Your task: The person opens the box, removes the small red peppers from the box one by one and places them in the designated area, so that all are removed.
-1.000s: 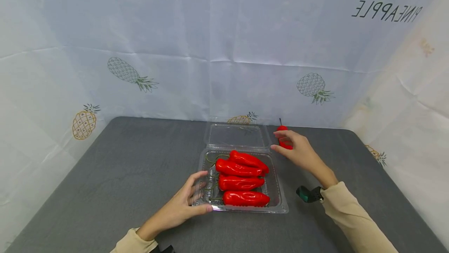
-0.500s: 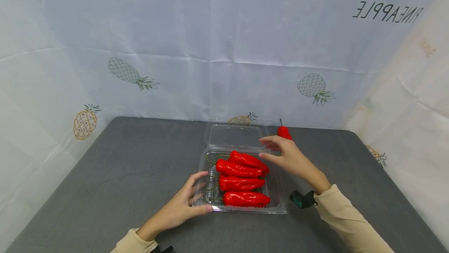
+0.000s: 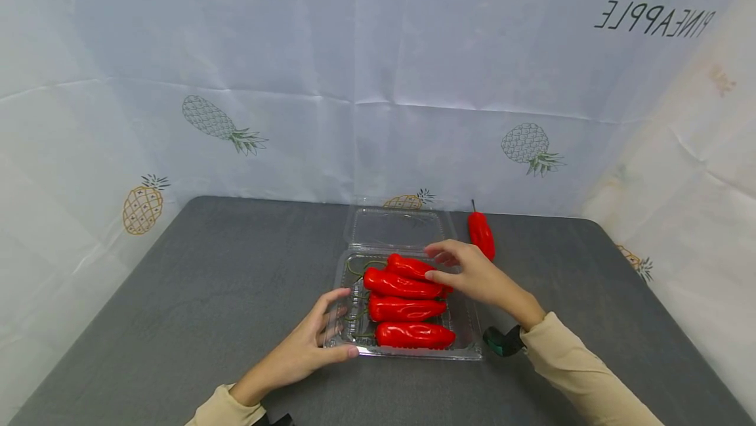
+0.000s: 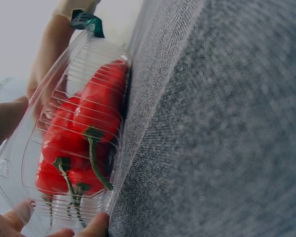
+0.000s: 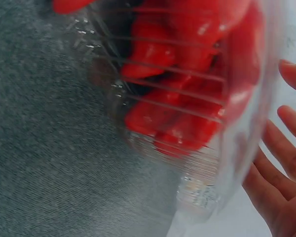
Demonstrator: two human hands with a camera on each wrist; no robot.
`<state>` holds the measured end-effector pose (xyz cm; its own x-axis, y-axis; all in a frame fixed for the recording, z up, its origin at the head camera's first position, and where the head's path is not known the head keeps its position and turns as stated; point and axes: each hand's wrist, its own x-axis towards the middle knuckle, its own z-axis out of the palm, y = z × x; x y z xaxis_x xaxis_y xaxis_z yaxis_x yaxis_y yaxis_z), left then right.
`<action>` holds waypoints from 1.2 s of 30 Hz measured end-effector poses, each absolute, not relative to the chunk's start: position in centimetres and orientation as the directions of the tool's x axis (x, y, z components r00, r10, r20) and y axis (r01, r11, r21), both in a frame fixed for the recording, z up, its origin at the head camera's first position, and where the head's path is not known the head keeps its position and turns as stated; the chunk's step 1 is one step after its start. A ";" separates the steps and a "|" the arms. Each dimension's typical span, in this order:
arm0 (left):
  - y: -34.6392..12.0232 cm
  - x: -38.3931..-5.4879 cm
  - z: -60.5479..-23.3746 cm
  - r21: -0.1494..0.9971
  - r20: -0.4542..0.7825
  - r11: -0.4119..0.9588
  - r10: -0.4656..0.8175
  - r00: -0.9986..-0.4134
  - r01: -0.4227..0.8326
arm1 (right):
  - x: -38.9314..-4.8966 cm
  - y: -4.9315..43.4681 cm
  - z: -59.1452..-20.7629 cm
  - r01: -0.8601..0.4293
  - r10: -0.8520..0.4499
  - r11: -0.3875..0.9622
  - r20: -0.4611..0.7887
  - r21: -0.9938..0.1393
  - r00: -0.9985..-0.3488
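A clear plastic clamshell container (image 3: 466, 331) stands on the table, its lid (image 3: 398, 226) folded back. Inside, several red peppers (image 3: 407, 308) with green stems lie side by side. My left hand (image 3: 307, 340) holds the container's near left corner; in the left wrist view the thumb (image 4: 7, 121) is at the rim and fingertips (image 4: 96, 227) touch the side wall. Over the far right of the container is my right hand (image 3: 472, 273), fingers loosely bent and holding nothing. It covers part of the rearmost pepper (image 3: 407, 265); whether it touches that pepper I cannot tell.
Another red pepper (image 3: 481, 235) lies on the grey table (image 3: 236, 281) to the right of the lid, near the back edge. A white curtain (image 3: 295, 137) printed with pineapples hangs behind the table and along its sides.
My right hand has moved left and nearer, from beside the loose pepper to above the container's peppers, uncovering the loose one. The left hand has stayed at the container's corner.
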<state>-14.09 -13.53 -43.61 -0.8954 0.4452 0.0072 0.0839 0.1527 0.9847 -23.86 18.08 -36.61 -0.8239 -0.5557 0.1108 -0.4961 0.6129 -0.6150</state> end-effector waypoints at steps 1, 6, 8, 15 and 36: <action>-13.5 -14.1 -43.6 0.985 0.007 0.153 0.445 -0.895 0.084 | -23.8 18.0 -36.7 -0.496 -0.557 0.615 0.108 -0.612 -0.823; -13.5 -14.1 -43.6 0.985 0.006 0.153 0.450 -0.893 0.084 | -23.8 17.8 -37.3 -0.507 -0.575 0.610 0.099 -0.609 -0.812; -13.5 -14.1 -43.5 0.985 0.007 0.153 0.454 -0.891 0.086 | -23.9 17.7 -37.5 -0.510 -0.583 0.601 0.099 -0.615 -0.807; -13.4 -14.0 -43.4 0.985 0.009 0.149 0.456 -0.890 0.087 | -24.0 17.4 -37.9 -0.530 -0.606 0.595 0.097 -0.604 -0.790; -13.5 -14.0 -43.5 0.983 0.019 0.153 0.449 -0.894 0.097 | -24.1 16.5 -38.0 -0.574 -0.635 0.607 0.099 -0.549 -0.766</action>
<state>-13.99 -13.51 -43.49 -0.8935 0.4487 0.0186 0.0974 0.1533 0.9834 -24.11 16.48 -38.02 -0.7662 -0.6348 0.0995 -0.5744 0.6072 -0.5490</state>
